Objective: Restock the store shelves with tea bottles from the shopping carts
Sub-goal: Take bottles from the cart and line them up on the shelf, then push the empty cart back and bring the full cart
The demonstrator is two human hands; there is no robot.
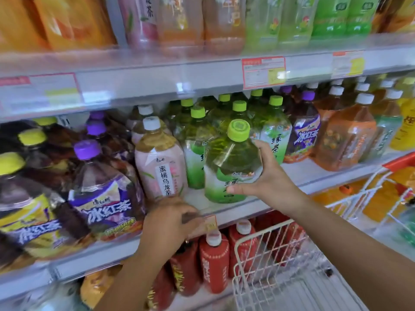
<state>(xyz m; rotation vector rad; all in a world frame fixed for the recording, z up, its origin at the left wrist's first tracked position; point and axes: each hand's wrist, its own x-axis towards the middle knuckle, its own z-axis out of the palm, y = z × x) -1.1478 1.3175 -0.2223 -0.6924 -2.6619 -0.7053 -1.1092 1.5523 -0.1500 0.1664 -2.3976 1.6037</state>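
A large green tea bottle with a lime cap stands at the front of the middle shelf. My right hand grips it from the right, thumb across the label and fingers round its shoulder. Behind it stand several more green tea bottles. To its left is a pink peach oolong bottle with a white cap. My left hand rests on the shelf's front edge below that pink bottle, fingers curled down over the rail.
Purple-capped iced tea bottles fill the shelf's left side and orange bottles the right. Red bottles stand on the shelf below. A white wire cart sits at lower right, with a second cart further right.
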